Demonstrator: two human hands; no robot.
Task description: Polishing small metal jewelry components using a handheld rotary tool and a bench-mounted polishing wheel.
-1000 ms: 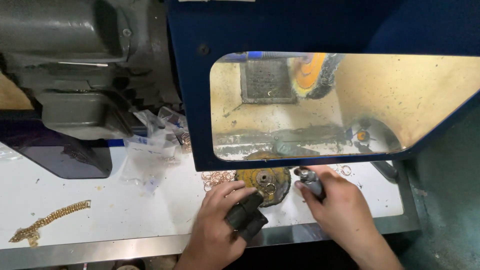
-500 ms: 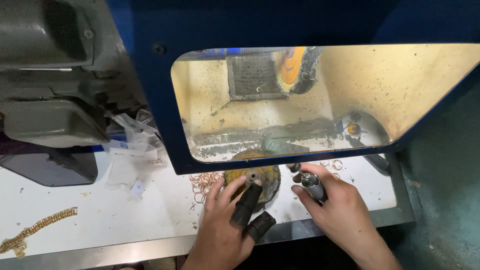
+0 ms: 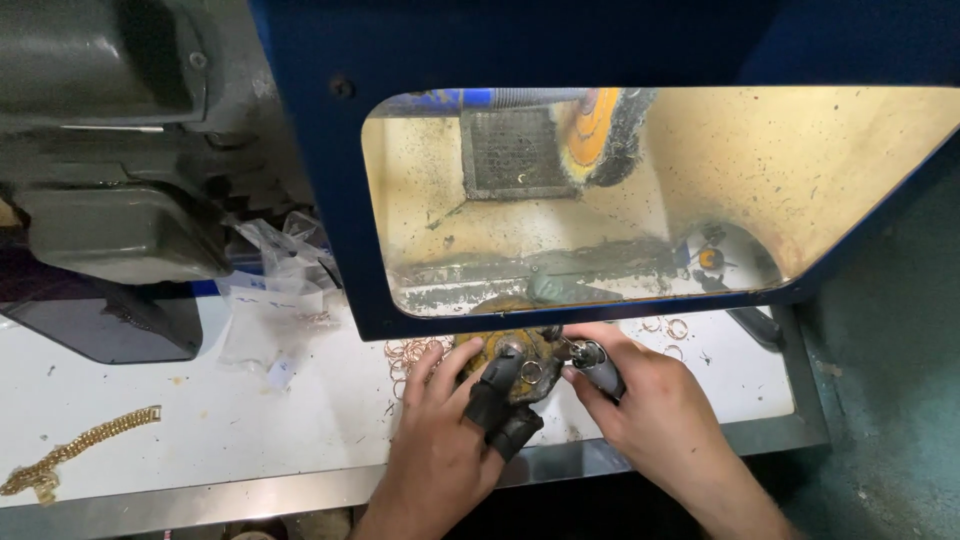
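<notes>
fingers on the left hand [image 3: 440,450] wear dark protective sleeves [image 3: 497,398] on two of them, and those covered tips press down on a small ring [image 3: 531,372] sitting on a round, grimy brass-coloured block [image 3: 520,350] at the near edge of the bench [image 3: 200,430]; they are bent in a pinch and gripping the ring. the right hand [image 3: 655,415] is closed around a small metal-tipped hand tool [image 3: 590,360], its tip touching or just beside the same ring. i cannot tell exactly how the tip meets it.

going from the left: a gold chain bracelet [image 3: 70,452] lies by itself on the white bench, well apart from the hands and untouched. further along, clear plastic bags [image 3: 275,270] sit below a grey motor housing [image 3: 110,200]. just left of the block is a loose heap of copper-coloured rings [image 3: 405,358], and a few more rings [image 3: 672,327] lie on the right behind the tool hand.

behind a yellowed window in a blue guard [image 3: 330,250], an orange-and-dark buffing wheel [image 3: 600,130] hangs above, with nothing held against it.

as a judgement: work is on one ring only, with many rings waiting on either side, so most of the batch looks not yet finished. which pile is finished i cannot tell.
</notes>
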